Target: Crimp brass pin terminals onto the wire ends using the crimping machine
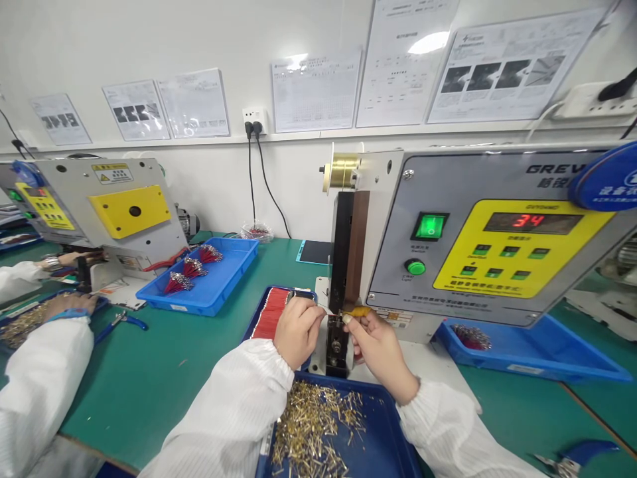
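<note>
**Left hand** [298,330], white cleanroom sleeve: fingers [318,312] pinched closed at the tooling of a benchtop terminal press [398,199]. Whatever they grip is too fine to make out.

**Right hand** [381,355]: thumb and forefinger closed, tips just beside the left fingers at the press's die area [336,322]. Any held piece is hidden or too small to tell.

**Work pieces:** loose brass pins [313,425] heaped in a blue tray [393,431] below the wrists; red-sleeved wires [269,313] lined up in a dark blue tray [261,318] beneath the left hand.

**Step in hand (judged):** a small piece is being presented at the die. The next move calls for steady, exact placing, with fingertips clear of the tooling.

**In the way:** the narrow gap at the die; both trays crowd the wrists.

**Also present:** green counter [129,398]; lit green switch [430,226]; red readout showing 34 [532,222]; blue tray of bundled red wires [199,279]; blue-handled pliers [122,323]; a second pair of pliers [572,458]; a co-worker's hand [70,304] over a tray of brass pieces [24,325]; printed sheets on the wall [512,66].
</note>
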Motion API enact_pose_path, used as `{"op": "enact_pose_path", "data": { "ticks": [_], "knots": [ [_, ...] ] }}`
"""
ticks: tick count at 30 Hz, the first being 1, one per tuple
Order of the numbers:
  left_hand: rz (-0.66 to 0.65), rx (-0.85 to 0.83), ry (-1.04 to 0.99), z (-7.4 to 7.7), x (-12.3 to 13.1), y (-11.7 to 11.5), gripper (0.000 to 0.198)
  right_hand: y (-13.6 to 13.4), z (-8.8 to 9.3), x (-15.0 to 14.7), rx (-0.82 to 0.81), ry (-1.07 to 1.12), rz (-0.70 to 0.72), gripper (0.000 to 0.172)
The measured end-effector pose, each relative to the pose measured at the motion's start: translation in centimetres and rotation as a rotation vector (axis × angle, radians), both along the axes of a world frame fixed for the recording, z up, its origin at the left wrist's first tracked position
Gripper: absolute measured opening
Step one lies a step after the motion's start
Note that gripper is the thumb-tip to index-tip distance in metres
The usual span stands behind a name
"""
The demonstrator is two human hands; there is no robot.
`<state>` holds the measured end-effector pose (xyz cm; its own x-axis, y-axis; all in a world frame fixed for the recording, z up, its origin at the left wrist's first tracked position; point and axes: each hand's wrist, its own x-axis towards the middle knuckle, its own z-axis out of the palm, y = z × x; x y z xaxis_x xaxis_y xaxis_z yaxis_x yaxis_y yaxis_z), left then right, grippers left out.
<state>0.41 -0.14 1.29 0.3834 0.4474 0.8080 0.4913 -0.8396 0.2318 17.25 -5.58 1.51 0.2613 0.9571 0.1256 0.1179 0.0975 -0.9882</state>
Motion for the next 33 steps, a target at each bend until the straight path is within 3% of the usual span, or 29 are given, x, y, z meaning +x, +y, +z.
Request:
{"op": "enact_pose_path", "data": {
  "ticks": [14,20,24,30,33],
  "knots": [
    [-0.006,-0.003,-0.002,0.1,0.0,-0.1,0.017,0.0,-0.1,0.0,0.020,-0.004,-0.004,0.042],
    [-0.023,-0.035,-0.019,0.0,0.0,-0.1,0.014,-0.1,1.1,0.1,-0.051,-0.021,0.022,0.039],
    [-0.036,-0.111,-0.029,-0.6,0.1,0.1,0.013,-0.5,1.5,2.6,-0.094,-0.194,0.074,0.034],
    [-0.069,-0.247,-0.003,-1.2,0.2,0.5,0.012,-2.0,0.5,7.7,-0.250,-0.299,0.115,0.023],
    [-0.054,-0.283,-0.021,-1.2,0.2,0.5,0.011,-2.3,0.3,8.7,-0.189,-0.496,0.109,0.018]
  ]
}}
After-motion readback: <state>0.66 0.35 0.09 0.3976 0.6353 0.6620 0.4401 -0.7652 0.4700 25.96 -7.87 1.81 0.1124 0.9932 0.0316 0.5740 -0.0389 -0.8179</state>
